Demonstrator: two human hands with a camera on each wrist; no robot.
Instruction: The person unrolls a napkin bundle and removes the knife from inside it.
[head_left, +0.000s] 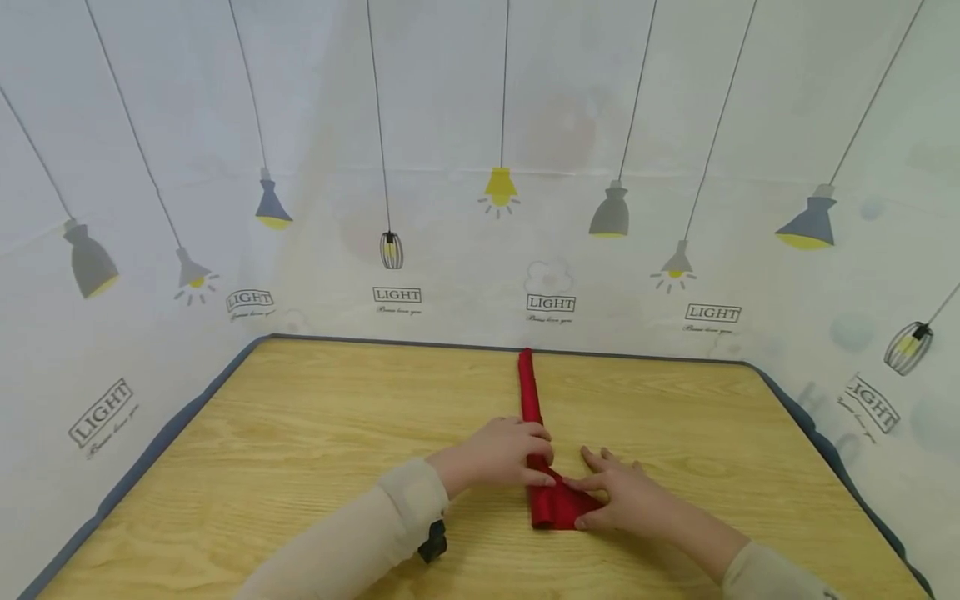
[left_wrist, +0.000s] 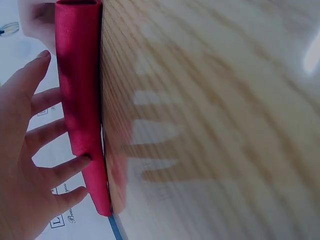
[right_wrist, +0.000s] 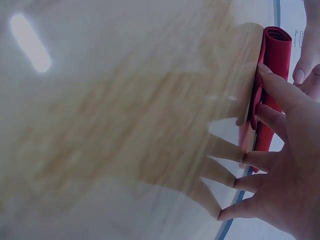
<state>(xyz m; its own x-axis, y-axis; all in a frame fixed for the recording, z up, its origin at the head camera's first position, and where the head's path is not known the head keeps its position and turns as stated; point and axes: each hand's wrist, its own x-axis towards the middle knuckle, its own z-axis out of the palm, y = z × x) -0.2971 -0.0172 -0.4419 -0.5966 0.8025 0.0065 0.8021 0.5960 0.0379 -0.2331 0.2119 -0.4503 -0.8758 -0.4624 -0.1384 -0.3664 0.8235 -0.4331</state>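
A red cloth [head_left: 529,392], rolled into a long narrow tube, lies lengthwise on the wooden table. Its near end spreads to the right as a flat triangular flap [head_left: 572,505]. Across the roll's middle rests my left hand [head_left: 501,454]; in the left wrist view its spread fingers touch the side of the roll [left_wrist: 80,100]. My right hand [head_left: 637,498] lies to the right, with thumb and index finger on the flap's edge and the other fingers spread on the tabletop. In the right wrist view, the roll's open end [right_wrist: 278,34] shows layered cloth.
The wood-grain table [head_left: 337,417] has a blue-grey edge [head_left: 420,343]. A pale wall covering [head_left: 450,108] printed with hanging lamps and "LIGHT" labels surrounds its back and sides. A small black device [head_left: 432,542] sits under the left sleeve.
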